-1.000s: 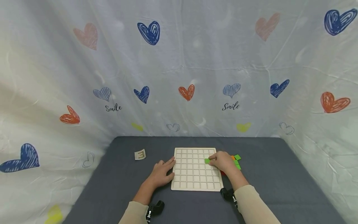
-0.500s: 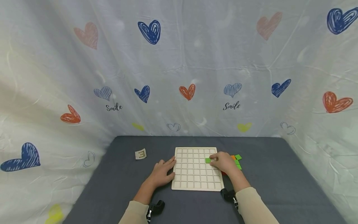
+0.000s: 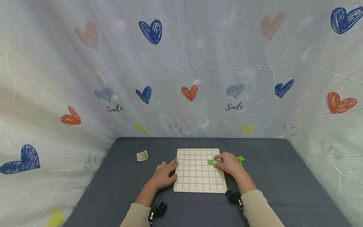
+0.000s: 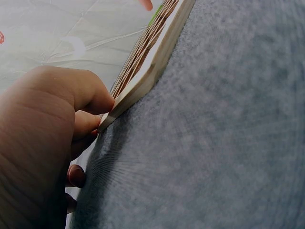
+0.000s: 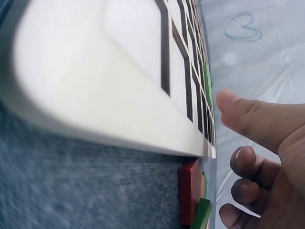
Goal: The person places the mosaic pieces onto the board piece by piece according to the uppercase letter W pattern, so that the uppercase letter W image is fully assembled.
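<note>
A pale wooden grid board [image 3: 188, 189] lies flat on the dark cloth. One green square tile [image 3: 210, 162] sits in a cell in its upper right part. My left hand [image 3: 162, 176] rests at the board's left side, with thumb and fingertips touching the edge [image 4: 136, 91]. Over the board's right edge is my right hand [image 3: 230, 164], just right of the green tile. Its thumb [image 5: 252, 114] is extended and the other fingers are loosely bent, with nothing visible between them. The right wrist view shows the thumb apart from the green tile [image 5: 207, 86].
Beside the board's right edge lie loose tiles, among them a red tile [image 5: 188, 193] and a green tile [image 3: 241, 158], partly hidden by my right hand. A small printed paper [image 3: 142, 156] lies at the back left. A white curtain [image 3: 170, 63] hangs behind the table.
My right hand has shifted slightly right, off the green tile, with its fingers parting; more of the tile shows in its cell. My left hand stays at the board's edge.
</note>
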Motion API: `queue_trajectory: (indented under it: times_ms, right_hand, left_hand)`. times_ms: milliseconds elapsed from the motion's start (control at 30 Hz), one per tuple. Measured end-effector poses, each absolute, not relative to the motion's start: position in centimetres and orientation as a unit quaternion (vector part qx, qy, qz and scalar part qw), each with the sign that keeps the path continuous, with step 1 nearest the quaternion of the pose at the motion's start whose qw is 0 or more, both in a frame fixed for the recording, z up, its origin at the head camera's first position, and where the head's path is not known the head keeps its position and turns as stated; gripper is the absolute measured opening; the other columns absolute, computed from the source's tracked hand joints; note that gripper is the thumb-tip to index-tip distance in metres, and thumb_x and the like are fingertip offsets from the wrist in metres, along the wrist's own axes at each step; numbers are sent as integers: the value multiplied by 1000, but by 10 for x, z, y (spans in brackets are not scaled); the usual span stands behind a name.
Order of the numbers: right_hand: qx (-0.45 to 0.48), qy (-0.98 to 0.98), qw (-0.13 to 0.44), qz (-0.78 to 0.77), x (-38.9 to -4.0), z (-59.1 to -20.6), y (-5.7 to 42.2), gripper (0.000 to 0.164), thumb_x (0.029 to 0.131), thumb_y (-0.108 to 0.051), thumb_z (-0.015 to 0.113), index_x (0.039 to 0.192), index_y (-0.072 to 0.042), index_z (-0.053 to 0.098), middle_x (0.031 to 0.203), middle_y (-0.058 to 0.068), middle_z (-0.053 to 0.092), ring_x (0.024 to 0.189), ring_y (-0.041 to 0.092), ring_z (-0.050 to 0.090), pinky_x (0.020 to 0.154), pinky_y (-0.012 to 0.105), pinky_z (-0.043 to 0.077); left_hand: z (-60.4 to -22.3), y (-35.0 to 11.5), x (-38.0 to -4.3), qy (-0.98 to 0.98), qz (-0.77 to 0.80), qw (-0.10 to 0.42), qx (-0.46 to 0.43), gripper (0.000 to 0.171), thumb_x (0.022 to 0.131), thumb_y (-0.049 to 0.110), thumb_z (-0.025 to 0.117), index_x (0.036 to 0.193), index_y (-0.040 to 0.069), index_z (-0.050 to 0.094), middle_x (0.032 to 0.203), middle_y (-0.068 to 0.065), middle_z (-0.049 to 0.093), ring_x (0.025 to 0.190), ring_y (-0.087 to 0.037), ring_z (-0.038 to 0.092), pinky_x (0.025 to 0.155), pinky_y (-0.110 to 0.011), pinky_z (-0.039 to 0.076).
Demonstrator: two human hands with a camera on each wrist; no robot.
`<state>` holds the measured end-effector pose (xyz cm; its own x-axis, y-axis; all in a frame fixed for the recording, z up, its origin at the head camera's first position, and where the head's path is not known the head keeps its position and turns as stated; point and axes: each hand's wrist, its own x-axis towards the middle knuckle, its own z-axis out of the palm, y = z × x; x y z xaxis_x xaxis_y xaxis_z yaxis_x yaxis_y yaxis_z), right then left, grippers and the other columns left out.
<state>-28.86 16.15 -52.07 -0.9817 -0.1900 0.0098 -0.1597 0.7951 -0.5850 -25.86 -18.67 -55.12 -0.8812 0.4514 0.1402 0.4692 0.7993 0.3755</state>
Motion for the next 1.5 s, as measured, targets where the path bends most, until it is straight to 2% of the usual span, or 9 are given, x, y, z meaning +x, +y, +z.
queue_trajectory:
  times_ms: [267, 600, 767, 900, 1033, 1200, 1367, 1500]
  right_hand:
    - [-106, 951, 14, -291, -290, -518, 173, 36, 96, -26, 74, 127, -8, 75, 76, 3, 48, 64, 19, 41, 58, 35, 35]
    - [-77, 951, -9, -298, -290, -511, 189, 34, 95, -24, 75, 124, -6, 76, 75, 5, 47, 63, 20, 42, 57, 34, 35]
    - [-64, 954, -8, -293, -290, -513, 198, 34, 96, -26, 73, 124, -7, 76, 79, 5, 51, 67, 21, 45, 61, 36, 37]
    - [-55, 957, -2, -284, -291, -516, 206, 34, 97, -27, 71, 125, -7, 75, 87, 5, 57, 75, 22, 49, 67, 39, 42]
    - [-47, 957, 3, -285, -290, -516, 214, 35, 97, -26, 71, 126, -6, 75, 100, 11, 64, 86, 27, 59, 75, 46, 51]
    - [-42, 958, 6, -285, -290, -516, 223, 35, 97, -23, 71, 126, -4, 74, 112, 18, 67, 98, 34, 63, 82, 53, 52]
    - [-33, 958, 9, -284, -291, -518, 231, 35, 97, -24, 72, 125, -4, 74, 113, 18, 67, 93, 31, 61, 80, 51, 51]
    - [-25, 958, 16, -284, -291, -520, 236, 38, 96, -25, 72, 127, -3, 73, 104, 15, 67, 85, 27, 56, 73, 45, 48]
  left_hand:
    - [-555, -186, -260, -951, -200, 22, -236, 59, 100, 34, 52, 155, 13, 49, 163, 0, 39, 86, -14, 35, 80, -40, 29]
    - [-554, -187, -260, -949, -206, 22, -238, 58, 100, 33, 53, 155, 13, 50, 162, -1, 39, 85, -15, 35, 79, -40, 29]
    - [-553, -186, -260, -949, -206, 21, -236, 58, 101, 33, 52, 155, 13, 49, 163, 0, 39, 84, -14, 34, 79, -39, 28]
    - [-554, -186, -260, -950, -204, 22, -236, 58, 100, 33, 52, 155, 13, 49, 163, 0, 39, 84, -14, 34, 79, -39, 28]
    - [-554, -187, -260, -949, -206, 22, -238, 58, 100, 33, 52, 155, 13, 49, 163, -1, 39, 84, -15, 34, 79, -40, 28]
    - [-554, -187, -260, -949, -206, 21, -238, 58, 100, 33, 52, 155, 13, 49, 163, -1, 39, 84, -15, 34, 79, -40, 28]
    - [-555, -186, -261, -950, -205, 21, -235, 58, 100, 33, 53, 155, 13, 50, 163, 0, 39, 84, -14, 34, 79, -40, 28]
    - [-554, -186, -261, -950, -206, 22, -234, 58, 100, 33, 52, 155, 13, 50, 162, 0, 40, 84, -14, 34, 79, -39, 28]
